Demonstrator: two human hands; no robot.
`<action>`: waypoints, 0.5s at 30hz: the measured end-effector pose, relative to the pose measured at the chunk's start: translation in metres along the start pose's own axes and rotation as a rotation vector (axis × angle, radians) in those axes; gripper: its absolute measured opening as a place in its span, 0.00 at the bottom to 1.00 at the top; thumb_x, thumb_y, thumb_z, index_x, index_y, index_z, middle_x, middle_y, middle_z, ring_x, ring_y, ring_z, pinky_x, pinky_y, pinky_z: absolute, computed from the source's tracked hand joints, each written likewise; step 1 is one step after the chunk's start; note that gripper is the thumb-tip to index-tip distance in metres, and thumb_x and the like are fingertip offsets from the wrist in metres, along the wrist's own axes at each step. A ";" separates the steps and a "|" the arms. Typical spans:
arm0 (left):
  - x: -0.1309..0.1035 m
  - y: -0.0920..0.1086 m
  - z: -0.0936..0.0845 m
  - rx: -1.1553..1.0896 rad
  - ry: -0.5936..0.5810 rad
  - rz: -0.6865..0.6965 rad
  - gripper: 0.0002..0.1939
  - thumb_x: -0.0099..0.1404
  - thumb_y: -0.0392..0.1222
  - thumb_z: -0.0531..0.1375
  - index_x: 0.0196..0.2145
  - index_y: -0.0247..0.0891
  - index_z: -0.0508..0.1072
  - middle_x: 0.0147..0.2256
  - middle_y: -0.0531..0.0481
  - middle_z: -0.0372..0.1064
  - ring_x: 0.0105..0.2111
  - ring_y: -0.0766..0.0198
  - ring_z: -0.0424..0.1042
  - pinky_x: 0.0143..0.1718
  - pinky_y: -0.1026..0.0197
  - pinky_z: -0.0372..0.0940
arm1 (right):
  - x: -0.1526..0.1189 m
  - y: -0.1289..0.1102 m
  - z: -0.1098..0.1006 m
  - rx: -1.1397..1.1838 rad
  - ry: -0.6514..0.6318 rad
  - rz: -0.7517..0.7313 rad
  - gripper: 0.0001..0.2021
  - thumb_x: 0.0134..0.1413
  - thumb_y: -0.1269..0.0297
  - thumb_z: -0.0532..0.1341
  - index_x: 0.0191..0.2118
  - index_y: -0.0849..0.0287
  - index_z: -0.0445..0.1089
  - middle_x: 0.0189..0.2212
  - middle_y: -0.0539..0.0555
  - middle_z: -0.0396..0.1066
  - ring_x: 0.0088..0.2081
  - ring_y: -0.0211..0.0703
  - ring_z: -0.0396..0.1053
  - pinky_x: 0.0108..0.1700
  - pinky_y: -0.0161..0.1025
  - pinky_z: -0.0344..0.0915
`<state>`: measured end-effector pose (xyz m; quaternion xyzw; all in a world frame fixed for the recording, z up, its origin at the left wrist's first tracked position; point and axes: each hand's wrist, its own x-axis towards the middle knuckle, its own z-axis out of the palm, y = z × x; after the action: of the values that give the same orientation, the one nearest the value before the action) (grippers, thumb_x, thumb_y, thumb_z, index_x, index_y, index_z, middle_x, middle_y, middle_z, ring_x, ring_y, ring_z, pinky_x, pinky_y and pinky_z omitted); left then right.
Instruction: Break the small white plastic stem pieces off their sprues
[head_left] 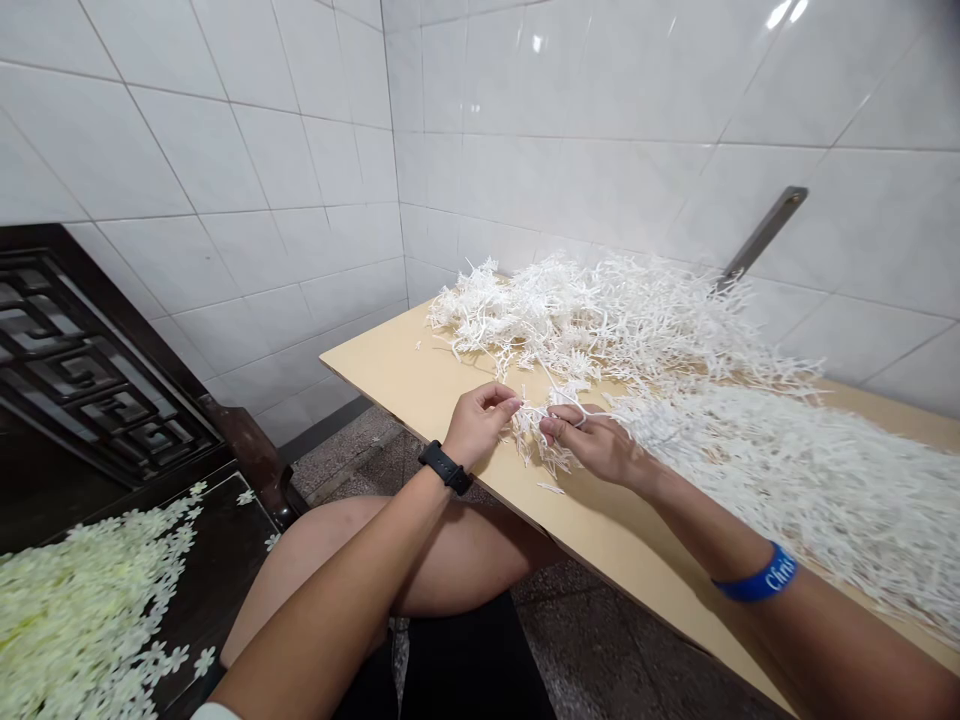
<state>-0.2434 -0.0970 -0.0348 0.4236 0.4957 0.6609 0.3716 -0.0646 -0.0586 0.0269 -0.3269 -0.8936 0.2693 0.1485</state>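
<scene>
My left hand (484,425), with a black watch at its wrist, pinches the left side of a thin white branching sprig (529,425) over the table's front edge. Just to its right, my right hand (589,435) has thumb and finger closed on the same sprig, and a white stem curves up over its fingers. Short white twigs hang down between the two hands. Behind them lies a tangled heap of white branching sprigs (600,310). A second, flatter pile of white strands (840,480) spreads to the right, beside my right forearm.
The light wooden table (375,350) stands against a tiled wall, where a metal bar (765,238) leans behind the heap. At the left, a dark carved chair (247,440) holds pale green-white flowers (90,600). My legs are below the table edge.
</scene>
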 end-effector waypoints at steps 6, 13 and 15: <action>0.009 -0.003 -0.008 0.196 0.194 0.066 0.05 0.60 0.40 0.58 0.31 0.37 0.72 0.29 0.50 0.72 0.31 0.64 0.72 0.36 0.62 0.66 | -0.006 0.002 -0.041 -0.146 0.149 0.023 0.19 0.60 0.51 0.50 0.27 0.56 0.68 0.19 0.49 0.65 0.23 0.39 0.63 0.28 0.37 0.56; -0.008 0.006 -0.003 0.800 0.059 0.126 0.09 0.62 0.40 0.57 0.30 0.38 0.77 0.33 0.47 0.78 0.34 0.59 0.75 0.38 0.59 0.65 | 0.060 -0.017 -0.092 -0.361 -0.061 0.131 0.15 0.62 0.59 0.53 0.27 0.58 0.69 0.27 0.54 0.72 0.28 0.40 0.66 0.32 0.38 0.59; -0.010 0.009 -0.005 0.900 0.039 0.087 0.10 0.62 0.43 0.57 0.28 0.38 0.76 0.30 0.46 0.77 0.33 0.57 0.75 0.36 0.58 0.65 | 0.084 -0.022 -0.101 -0.428 -0.074 0.174 0.13 0.63 0.59 0.54 0.32 0.58 0.71 0.29 0.56 0.74 0.29 0.42 0.68 0.34 0.39 0.60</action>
<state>-0.2453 -0.1105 -0.0285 0.5508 0.7225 0.4022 0.1129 -0.0929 0.0220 0.1290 -0.4166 -0.9037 0.0972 0.0191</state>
